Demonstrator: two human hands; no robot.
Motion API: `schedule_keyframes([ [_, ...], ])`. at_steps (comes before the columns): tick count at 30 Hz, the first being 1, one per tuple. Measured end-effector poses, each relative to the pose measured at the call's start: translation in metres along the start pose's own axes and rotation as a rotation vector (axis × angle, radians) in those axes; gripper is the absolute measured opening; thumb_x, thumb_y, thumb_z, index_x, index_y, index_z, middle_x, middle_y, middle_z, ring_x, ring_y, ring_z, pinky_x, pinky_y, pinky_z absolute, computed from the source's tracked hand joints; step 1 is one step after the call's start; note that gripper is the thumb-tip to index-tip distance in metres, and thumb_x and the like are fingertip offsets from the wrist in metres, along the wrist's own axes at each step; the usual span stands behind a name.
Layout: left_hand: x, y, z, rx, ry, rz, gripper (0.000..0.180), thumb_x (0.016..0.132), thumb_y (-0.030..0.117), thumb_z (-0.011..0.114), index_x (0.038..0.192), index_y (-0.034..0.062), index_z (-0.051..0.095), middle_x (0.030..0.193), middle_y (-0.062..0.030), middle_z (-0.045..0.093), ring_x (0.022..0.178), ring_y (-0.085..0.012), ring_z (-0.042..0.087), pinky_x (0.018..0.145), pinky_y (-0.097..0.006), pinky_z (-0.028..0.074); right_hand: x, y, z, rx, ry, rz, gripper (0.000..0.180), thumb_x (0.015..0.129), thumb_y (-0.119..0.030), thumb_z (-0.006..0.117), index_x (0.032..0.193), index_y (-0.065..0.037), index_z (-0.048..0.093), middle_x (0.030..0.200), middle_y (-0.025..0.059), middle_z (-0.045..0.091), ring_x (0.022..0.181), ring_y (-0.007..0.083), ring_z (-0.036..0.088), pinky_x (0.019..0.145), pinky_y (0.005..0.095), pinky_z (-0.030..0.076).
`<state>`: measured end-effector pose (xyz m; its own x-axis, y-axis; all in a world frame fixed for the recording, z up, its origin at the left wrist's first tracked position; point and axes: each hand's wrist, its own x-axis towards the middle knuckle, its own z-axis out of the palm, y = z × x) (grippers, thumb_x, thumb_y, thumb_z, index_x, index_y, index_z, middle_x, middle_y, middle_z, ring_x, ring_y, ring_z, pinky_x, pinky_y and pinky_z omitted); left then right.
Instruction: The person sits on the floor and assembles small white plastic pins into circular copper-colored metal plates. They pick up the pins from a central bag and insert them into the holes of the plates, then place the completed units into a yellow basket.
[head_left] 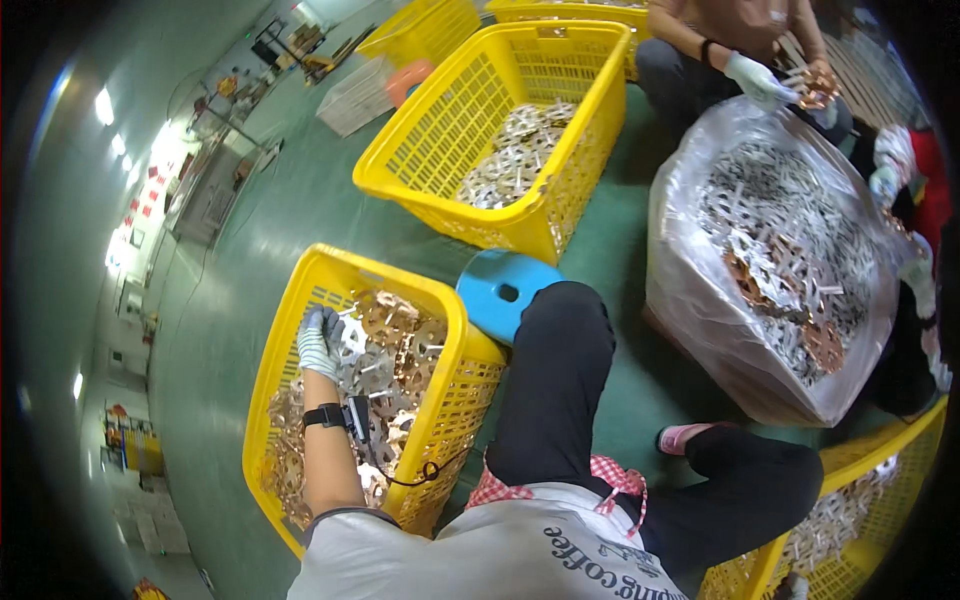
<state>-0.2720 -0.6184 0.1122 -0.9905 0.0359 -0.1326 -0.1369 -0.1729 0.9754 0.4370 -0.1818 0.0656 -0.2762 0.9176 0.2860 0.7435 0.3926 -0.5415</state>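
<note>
One gloved left hand (320, 343) lay spread on metal pieces (385, 350) inside yellow basket (300, 290), near its left rim; grip unclear; right hand unseen.

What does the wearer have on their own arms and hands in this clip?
Only the left hand shows. It wears a knit work glove, pale with a dark grey palm and fingers. A black wristband circles the wrist, with a small black device clipped beside it and a thin black cable trailing off. The forearm is bare below a short grey sleeve. The right hand is out of view.
</note>
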Motion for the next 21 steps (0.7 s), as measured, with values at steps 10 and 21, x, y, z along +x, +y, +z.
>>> schedule_keyframes([
  [10, 0.086, -0.159, -0.144, 0.897, 0.296, -0.367, 0.049, 0.092, 0.039, 0.052, 0.129, 0.0067, 0.054, 0.129, -0.0113, 0.057, 0.108, -0.0262, 0.054, 0.09, -0.037, 0.045, 0.047, -0.171, 0.063, 0.157, -0.381, -0.265, 0.044, 0.089, -0.027, 0.057, 0.123, 0.001, 0.051, 0.122, 0.0174, 0.059, 0.11, 0.0249, 0.056, 0.095, 0.0365, 0.043],
  [21, 0.096, -0.163, -0.186, 1.227, 0.436, -0.491, 0.041, 0.091, 0.038, 0.056, 0.115, 0.0056, 0.064, 0.105, -0.0137, 0.067, 0.086, -0.0269, 0.066, 0.073, -0.041, 0.053, 0.071, -0.219, 0.058, 0.164, -0.443, -0.309, 0.053, 0.09, -0.028, 0.059, 0.132, 0.002, 0.044, 0.127, 0.0156, 0.056, 0.116, 0.0218, 0.052, 0.1, 0.0346, 0.039],
])
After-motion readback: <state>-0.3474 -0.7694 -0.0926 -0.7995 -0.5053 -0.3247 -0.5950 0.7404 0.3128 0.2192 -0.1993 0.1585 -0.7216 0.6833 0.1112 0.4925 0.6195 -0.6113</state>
